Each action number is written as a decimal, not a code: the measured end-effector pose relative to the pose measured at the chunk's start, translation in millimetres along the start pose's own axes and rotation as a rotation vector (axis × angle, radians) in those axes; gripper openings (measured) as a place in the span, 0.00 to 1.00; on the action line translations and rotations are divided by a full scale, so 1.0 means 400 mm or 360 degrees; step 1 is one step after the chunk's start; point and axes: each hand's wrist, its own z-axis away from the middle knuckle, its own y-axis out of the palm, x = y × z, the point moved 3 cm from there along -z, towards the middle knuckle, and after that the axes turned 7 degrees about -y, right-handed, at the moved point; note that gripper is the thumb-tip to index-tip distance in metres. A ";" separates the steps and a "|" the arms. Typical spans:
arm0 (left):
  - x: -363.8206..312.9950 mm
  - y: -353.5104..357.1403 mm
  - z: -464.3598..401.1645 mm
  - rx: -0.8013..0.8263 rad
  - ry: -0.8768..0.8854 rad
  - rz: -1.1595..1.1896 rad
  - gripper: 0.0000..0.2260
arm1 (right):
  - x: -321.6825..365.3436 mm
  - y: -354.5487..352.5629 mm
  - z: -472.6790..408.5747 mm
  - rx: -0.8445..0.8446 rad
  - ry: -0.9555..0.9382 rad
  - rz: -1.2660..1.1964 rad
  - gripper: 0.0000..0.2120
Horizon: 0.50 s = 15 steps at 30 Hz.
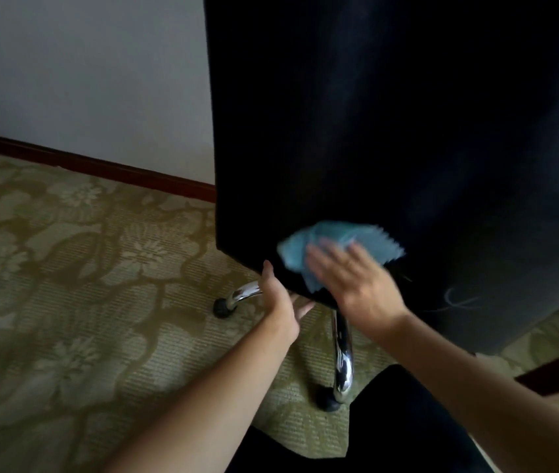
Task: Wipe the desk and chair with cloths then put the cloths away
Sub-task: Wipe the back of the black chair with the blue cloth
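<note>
One chair (390,131) fills the upper right of the frame, its dark back seen from behind. One light blue cloth (336,247) lies against the lower edge of that back, just below the middle of the frame. The right hand (353,281) presses flat on the cloth with its fingers spread and fairly straight, a wide grip that curls round nothing; the hand is blurred. The left hand (281,298) sits at the bottom left corner of the chair back, thumb up along the edge and fingers tucked under it, a narrow grip on the chair. Two chrome legs (343,353) show below the hands, each ending in one black caster (328,401). A flowered green carpet (83,285) covers the lower left, with one white wall (83,73) and one dark red baseboard (100,163) in the upper left.
</note>
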 end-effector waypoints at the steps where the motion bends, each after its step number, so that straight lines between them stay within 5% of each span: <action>1: 0.010 0.006 0.002 -0.0002 -0.0035 -0.0015 0.29 | 0.043 0.026 0.034 0.0095 -0.0101 -0.0037 0.20; 4: 0.019 0.009 -0.002 -0.0039 -0.0036 -0.0020 0.32 | 0.094 0.055 0.091 0.0284 -0.0131 -0.0170 0.19; 13: 0.041 0.039 0.015 -0.0070 -0.0055 0.0075 0.28 | -0.129 -0.094 0.075 -0.0370 0.0381 -0.0128 0.20; 15: 0.050 0.045 0.017 -0.0128 -0.0087 0.0083 0.29 | -0.106 -0.072 0.123 -0.0343 0.0314 -0.0122 0.19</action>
